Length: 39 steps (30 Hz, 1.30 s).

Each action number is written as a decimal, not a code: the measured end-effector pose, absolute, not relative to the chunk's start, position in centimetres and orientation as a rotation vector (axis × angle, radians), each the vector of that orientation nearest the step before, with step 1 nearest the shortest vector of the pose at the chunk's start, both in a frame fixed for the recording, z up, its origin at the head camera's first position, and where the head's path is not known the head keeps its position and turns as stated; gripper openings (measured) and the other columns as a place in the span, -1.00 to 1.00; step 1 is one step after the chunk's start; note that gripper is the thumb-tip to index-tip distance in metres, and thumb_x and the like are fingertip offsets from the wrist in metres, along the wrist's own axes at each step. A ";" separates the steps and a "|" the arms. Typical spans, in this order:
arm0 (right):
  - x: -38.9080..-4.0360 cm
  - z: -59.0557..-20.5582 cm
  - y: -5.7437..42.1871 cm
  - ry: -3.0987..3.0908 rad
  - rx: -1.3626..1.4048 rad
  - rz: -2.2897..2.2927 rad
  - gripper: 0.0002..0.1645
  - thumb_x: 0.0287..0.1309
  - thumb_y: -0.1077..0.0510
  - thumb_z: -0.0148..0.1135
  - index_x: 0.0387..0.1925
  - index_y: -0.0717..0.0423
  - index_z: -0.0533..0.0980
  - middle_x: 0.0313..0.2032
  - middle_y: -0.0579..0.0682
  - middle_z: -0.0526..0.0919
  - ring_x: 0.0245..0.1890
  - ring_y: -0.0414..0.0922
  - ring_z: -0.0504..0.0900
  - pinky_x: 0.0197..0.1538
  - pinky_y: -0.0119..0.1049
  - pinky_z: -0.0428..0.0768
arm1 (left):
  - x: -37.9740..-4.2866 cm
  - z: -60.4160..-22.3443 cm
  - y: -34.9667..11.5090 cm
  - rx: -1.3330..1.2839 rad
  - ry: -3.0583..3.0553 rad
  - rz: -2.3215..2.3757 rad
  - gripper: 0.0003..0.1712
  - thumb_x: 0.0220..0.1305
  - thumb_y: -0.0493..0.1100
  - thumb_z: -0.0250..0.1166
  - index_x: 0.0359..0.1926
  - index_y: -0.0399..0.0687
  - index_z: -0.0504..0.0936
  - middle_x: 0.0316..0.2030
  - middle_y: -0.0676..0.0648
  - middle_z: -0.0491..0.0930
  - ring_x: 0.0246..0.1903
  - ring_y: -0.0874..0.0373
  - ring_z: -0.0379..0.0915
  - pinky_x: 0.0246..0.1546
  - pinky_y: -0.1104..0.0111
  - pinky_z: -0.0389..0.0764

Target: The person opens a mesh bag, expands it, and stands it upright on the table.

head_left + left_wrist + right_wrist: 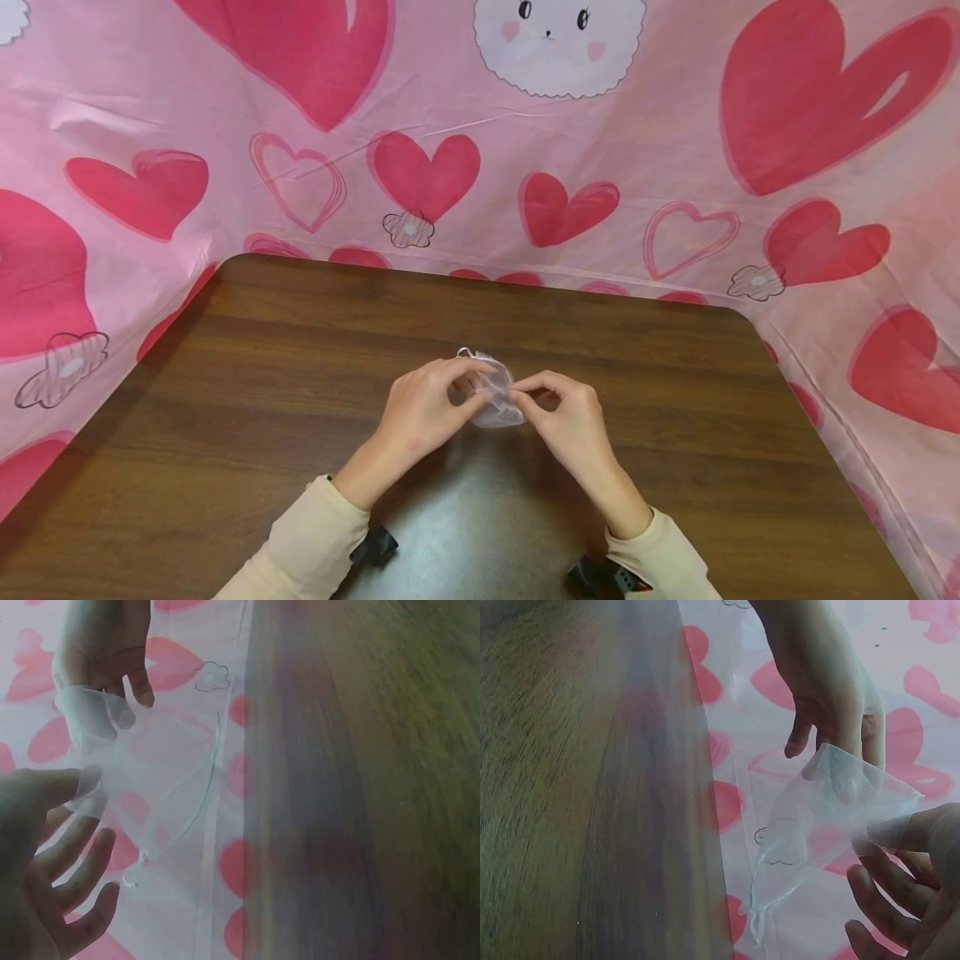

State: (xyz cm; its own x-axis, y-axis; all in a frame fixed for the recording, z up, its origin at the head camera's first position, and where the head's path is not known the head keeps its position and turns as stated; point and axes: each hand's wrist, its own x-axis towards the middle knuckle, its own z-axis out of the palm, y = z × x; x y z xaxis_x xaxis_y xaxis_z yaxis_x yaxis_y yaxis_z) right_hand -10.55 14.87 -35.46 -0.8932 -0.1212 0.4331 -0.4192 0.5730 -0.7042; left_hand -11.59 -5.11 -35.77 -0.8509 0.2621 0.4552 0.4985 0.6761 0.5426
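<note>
A small, sheer white drawstring pouch (498, 414) is held between both hands above the brown table, with its thin white cord trailing from one end. From the left side, my left hand (423, 408) grips it between thumb and bent fingers; the fingertips show through the thin mesh in the right wrist view. My right hand (570, 412) pinches the opposite side of the pouch with thumb and forefinger, the other fingers loosely bent. In the left wrist view the pouch (150, 802) looks flat and see-through. Its cord (756, 919) hangs in loops in the right wrist view.
The wood-grain table (300, 333) has rounded far corners. A pink cloth (480, 108) printed with red hearts hangs around its back and sides. Small black devices (375, 546) sit at both wrists, beside the cream sleeves (315, 533).
</note>
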 end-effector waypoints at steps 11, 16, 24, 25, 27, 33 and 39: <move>-10.3 -35.3 15.2 -2.481 0.457 1.218 -0.83 -0.03 0.26 0.55 -0.34 0.04 0.73 -0.39 -0.17 0.75 -0.37 -0.21 0.66 -0.23 -0.15 0.63 | -11.5 -35.7 -5.1 -0.565 -2.518 -0.861 -0.90 0.05 0.02 0.55 -0.40 0.25 0.78 -0.55 0.26 0.55 -0.50 0.30 0.46 -0.52 0.33 0.42; -10.1 -35.3 15.4 -2.544 0.451 1.180 -0.84 0.01 0.22 0.53 -0.30 0.01 0.75 -0.36 -0.19 0.75 -0.34 -0.22 0.68 -0.21 -0.14 0.64 | -11.4 -35.6 -5.1 -0.512 -2.516 -0.848 -0.86 0.04 0.04 0.55 -0.47 0.23 0.73 -0.58 0.26 0.51 -0.53 0.33 0.42 -0.53 0.34 0.41; -10.0 -35.2 15.5 -2.596 0.429 1.127 -0.90 0.01 0.23 0.52 -0.38 -0.02 0.75 -0.35 -0.19 0.75 -0.31 -0.13 0.69 -0.20 -0.04 0.62 | -11.5 -35.6 -5.0 -0.592 -2.536 -0.888 -0.77 0.03 -0.04 0.57 -0.27 0.23 0.71 -0.43 0.24 0.54 -0.41 0.25 0.48 -0.48 0.32 0.45; -10.0 -35.2 15.5 -2.596 0.425 1.121 -0.89 0.00 0.24 0.53 -0.39 -0.02 0.75 -0.35 -0.18 0.75 -0.32 -0.11 0.69 -0.21 -0.03 0.61 | -11.5 -35.7 -5.0 -0.630 -2.528 -0.887 -0.73 0.03 -0.06 0.57 -0.22 0.23 0.71 -0.38 0.23 0.57 -0.38 0.25 0.49 -0.48 0.33 0.46; -10.1 -35.3 15.5 -2.597 0.425 1.104 -0.88 -0.02 0.24 0.54 -0.40 -0.03 0.75 -0.37 -0.17 0.75 -0.34 -0.08 0.69 -0.22 -0.02 0.61 | -11.6 -35.7 -5.0 -0.708 -2.504 -0.879 -0.68 0.04 -0.10 0.57 -0.15 0.21 0.71 -0.28 0.23 0.62 -0.36 0.26 0.48 -0.47 0.35 0.47; -10.1 -35.2 15.5 -2.591 0.452 1.066 -0.88 -0.05 0.19 0.57 -0.43 -0.07 0.74 -0.40 -0.20 0.74 -0.36 -0.10 0.69 -0.25 -0.09 0.61 | -11.6 -35.7 -4.8 -0.833 -2.480 -0.814 -0.79 0.07 -0.07 0.55 -0.22 0.26 0.78 -0.25 0.24 0.70 -0.35 0.31 0.52 -0.44 0.38 0.52; -10.0 -35.0 15.5 -2.580 0.457 1.076 -0.87 -0.06 0.18 0.57 -0.42 -0.08 0.75 -0.40 -0.22 0.74 -0.36 -0.12 0.68 -0.25 -0.07 0.62 | -11.5 -35.6 -4.5 -0.754 -2.522 -0.740 -0.90 0.04 -0.01 0.56 -0.38 0.27 0.79 -0.42 0.26 0.68 -0.48 0.36 0.45 -0.51 0.44 0.43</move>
State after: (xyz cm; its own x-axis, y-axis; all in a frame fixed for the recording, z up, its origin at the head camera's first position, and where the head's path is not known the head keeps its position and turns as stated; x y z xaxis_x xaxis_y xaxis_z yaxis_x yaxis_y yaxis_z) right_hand -10.03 15.46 -35.02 -0.9020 -0.1714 0.3963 -0.4022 0.6675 -0.6266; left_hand -11.50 -4.54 -35.58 -0.7726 0.3804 0.5083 0.5948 0.7137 0.3700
